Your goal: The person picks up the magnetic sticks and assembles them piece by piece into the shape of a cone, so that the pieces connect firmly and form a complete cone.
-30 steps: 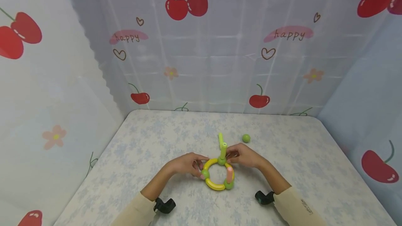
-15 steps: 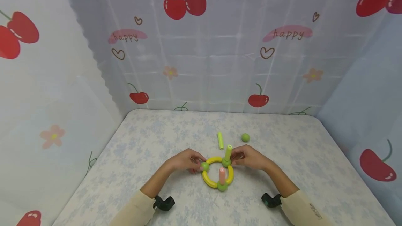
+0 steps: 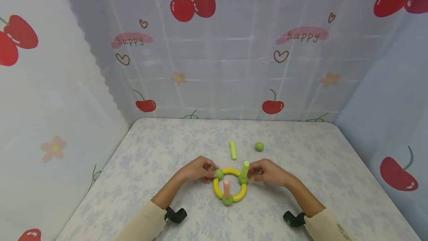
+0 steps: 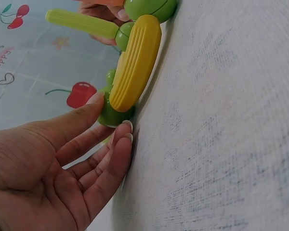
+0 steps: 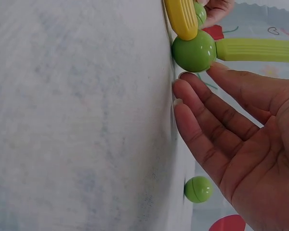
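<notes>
A toy ring of curved yellow rods (image 3: 239, 196) joined by green balls lies on the table. A pink rod (image 3: 227, 189) stands up from its near ball (image 3: 227, 200), and a light green rod (image 3: 245, 169) from its right ball (image 5: 194, 51). With thumb and fingers, my left hand (image 3: 199, 169) pinches the ring's left ball (image 3: 219, 174); the left wrist view shows the thumb on top and the fingertips low beside it. My right hand (image 3: 268, 173) holds the right ball lightly, thumb against it and fingertips close below, near the tabletop.
Beyond the ring lie a loose light green rod (image 3: 233, 150) and a loose green ball (image 3: 259, 146). The table (image 3: 160, 137) has a pale flowered cover. Cherry-print curtains (image 3: 207, 55) hang behind it and at both sides.
The ring has turned clockwise: the pink rod shifted left, the light green upright rod moved right and nearer, the left ball went farther away. Both hands moved along with it.
</notes>
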Available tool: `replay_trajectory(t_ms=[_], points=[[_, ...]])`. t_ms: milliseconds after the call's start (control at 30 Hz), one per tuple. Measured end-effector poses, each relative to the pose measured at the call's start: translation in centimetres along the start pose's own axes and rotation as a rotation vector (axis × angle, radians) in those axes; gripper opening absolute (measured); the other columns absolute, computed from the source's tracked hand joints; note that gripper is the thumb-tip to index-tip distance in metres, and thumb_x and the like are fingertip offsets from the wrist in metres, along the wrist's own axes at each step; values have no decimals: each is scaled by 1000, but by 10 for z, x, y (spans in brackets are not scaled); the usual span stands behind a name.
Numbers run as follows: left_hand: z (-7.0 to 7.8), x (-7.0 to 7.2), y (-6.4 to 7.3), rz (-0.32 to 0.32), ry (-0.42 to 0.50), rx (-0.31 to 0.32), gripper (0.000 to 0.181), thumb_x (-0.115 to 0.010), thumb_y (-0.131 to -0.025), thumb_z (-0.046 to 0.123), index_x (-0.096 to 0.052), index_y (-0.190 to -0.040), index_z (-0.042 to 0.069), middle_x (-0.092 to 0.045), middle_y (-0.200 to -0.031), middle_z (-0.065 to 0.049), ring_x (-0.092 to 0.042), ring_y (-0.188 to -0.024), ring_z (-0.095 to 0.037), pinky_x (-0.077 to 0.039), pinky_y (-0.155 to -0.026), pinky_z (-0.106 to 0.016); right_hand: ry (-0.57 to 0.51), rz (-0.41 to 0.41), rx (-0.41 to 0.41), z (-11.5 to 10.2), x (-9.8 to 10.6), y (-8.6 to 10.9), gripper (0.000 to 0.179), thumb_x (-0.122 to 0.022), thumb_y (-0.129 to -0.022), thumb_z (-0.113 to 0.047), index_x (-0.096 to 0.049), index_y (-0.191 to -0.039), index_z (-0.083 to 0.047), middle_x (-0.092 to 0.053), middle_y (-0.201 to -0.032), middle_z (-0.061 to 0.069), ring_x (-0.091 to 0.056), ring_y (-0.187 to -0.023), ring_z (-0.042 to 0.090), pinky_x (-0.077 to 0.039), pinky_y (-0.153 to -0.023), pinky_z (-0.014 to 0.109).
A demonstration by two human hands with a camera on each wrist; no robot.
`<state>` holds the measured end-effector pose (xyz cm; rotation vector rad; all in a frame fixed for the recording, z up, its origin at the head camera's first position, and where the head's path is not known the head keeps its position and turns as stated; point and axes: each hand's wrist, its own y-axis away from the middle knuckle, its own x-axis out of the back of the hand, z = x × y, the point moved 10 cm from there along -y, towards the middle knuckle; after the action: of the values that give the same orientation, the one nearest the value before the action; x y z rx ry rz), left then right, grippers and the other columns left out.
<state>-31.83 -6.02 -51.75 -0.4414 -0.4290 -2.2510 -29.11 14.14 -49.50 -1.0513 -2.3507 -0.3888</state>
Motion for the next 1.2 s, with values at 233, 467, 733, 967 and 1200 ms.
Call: replay_trajectory(t_ms=[233, 467, 733, 967, 1200], points=[[1, 1, -7, 33, -6, -13, 26, -75, -94, 14, -73, -118, 3, -73, -79, -4, -66, -60, -17, -58, -57, -31, -47, -28, -6, -7, -7, 10, 16, -70, -94, -1, -74, -106, -10, -73, -99, 7, -69, -93, 24, -56, -74, 27], [6, -2, -14, 49, -38, -40, 25, -76, -93, 15, -75, -116, 5, -73, -81, -3, -65, -58, -16, -57, -56, -30, -98, -66, -12, -14, -17, 18, 16, -71, -94, -2, -74, -107, -9, -73, -101, 10, -68, -91, 23, -56, -76, 27], [9, -7, -24, 52, -76, -68, 24, -78, -92, 20, -77, -114, 10, -75, -87, 0, -55, -52, -12, -48, -49, -26, -117, -108, 10, -18, -28, 24, 18, -70, -95, -3, -74, -110, -12, -74, -102, 9, -71, -93, 22, -58, -79, 28], [11, -7, -27, 82, -112, -80, 22, -79, -92, 20, -78, -111, 9, -72, -89, 0, -59, -65, -11, -46, -54, -23, -140, -117, 9, -21, -33, 27, 22, -69, -95, -1, -74, -114, -10, -74, -104, 8, -71, -96, 25, -58, -81, 27], [5, -5, -24, 101, -129, -87, 20, -79, -91, 21, -78, -108, 11, -71, -88, 2, -63, -73, -12, -51, -63, -26, -133, -128, 7, -23, -32, 29, 22, -70, -95, -2, -74, -114, -13, -74, -105, 11, -71, -97, 29, -57, -82, 27]])
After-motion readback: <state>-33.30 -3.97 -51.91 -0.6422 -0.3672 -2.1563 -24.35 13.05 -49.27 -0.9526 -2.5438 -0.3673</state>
